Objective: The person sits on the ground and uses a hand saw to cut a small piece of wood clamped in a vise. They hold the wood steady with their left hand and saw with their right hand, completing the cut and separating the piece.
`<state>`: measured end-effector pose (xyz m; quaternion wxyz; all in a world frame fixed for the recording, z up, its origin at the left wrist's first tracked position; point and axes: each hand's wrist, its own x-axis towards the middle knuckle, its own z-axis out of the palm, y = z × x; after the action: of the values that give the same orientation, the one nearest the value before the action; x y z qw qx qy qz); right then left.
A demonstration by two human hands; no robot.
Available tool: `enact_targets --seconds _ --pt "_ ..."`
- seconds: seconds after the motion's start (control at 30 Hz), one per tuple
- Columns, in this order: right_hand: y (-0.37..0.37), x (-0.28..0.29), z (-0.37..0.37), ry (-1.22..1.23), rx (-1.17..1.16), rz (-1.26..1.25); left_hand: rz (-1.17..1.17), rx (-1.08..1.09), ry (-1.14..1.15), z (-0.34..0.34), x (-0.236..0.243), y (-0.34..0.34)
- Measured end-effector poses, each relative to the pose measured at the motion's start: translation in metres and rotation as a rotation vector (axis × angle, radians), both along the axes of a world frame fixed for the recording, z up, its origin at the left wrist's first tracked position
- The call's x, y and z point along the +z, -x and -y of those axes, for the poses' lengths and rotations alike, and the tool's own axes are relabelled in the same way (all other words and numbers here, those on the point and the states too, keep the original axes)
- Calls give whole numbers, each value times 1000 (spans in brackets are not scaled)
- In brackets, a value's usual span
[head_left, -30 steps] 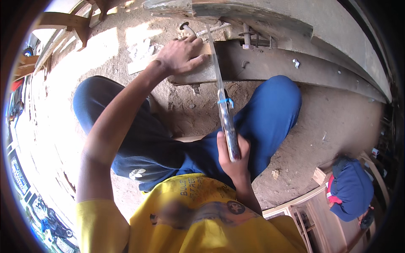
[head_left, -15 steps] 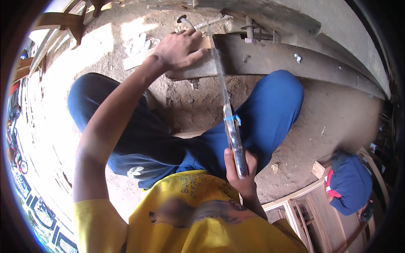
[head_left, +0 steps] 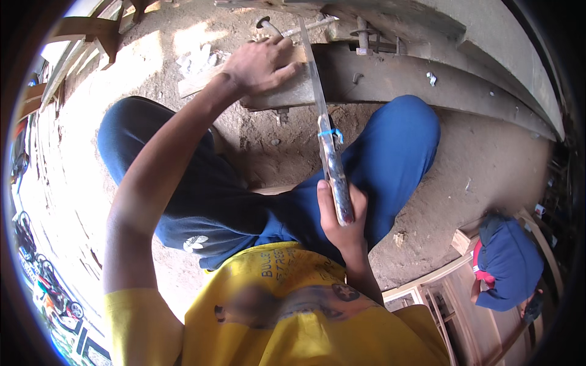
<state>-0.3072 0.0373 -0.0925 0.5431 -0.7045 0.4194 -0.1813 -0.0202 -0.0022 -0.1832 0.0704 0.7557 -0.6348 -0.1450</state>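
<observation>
My right hand (head_left: 343, 210) is wrapped round the handle of a handsaw (head_left: 332, 165), which has a blue tie near the blade's base. The narrow saw blade (head_left: 317, 91) points away from me and lies against the right end of a small pale wood piece (head_left: 299, 53). My left hand (head_left: 261, 64) bears down on that piece, fingers curled over its far side and thumb toward the blade. Most of the wood is hidden under the hand. Beneath it lies a thick grey beam (head_left: 378, 79), in front of my bent knees.
A large bolt (head_left: 264, 23) stands just beyond my left hand. Another bolt with a washer (head_left: 362, 36) sticks up by the beam. Wood scraps (head_left: 201, 64) lie on the sandy ground. At the lower right, a person in dark blue (head_left: 510, 262) is beside wooden frames (head_left: 452, 299).
My right hand has pushed the saw forward, away from my body, so the handle is farther off. The left hand stays nearly in place on the wood.
</observation>
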Motion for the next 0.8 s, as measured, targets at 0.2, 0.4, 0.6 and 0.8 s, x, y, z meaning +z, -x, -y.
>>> enact_targets --seconds 0.2,0.4,0.6,0.8 --pt "24 8 -10 85 74 -50 11 -34 -14 -2 -6 -3" --pt "8 4 0 15 11 15 5 -40 32 -2 -5 -1" --pt "2 -3 6 68 64 30 15 -36 -65 1 -3 -4" --pt "22 11 -5 25 41 -13 27 -65 126 -5 -8 -1"
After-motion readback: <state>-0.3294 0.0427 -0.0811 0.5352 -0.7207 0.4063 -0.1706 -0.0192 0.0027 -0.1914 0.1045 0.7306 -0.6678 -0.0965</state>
